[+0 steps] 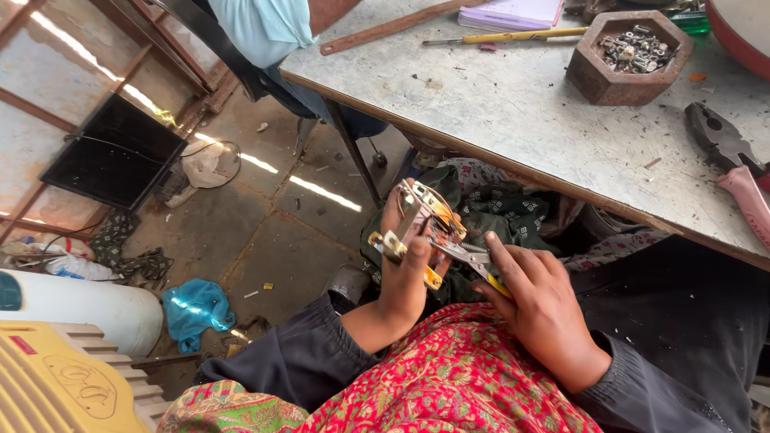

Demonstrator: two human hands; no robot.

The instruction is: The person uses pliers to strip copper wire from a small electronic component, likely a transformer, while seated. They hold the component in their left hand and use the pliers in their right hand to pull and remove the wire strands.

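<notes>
My left hand grips a small metal electrical part with brass contacts and thin wires, held over my lap below the table edge. My right hand is closed on a pair of yellow-handled pliers. The pliers' jaws reach into the part from the right. Dark sleeves cover both forearms, and a red patterned cloth lies over my lap.
A worn grey table carries a hexagonal tray of small metal bits, pink-handled pliers, a yellow screwdriver and a rusty metal strip. On the floor lie a blue cloth, a white cylinder and a black panel. Another person sits at the table's far end.
</notes>
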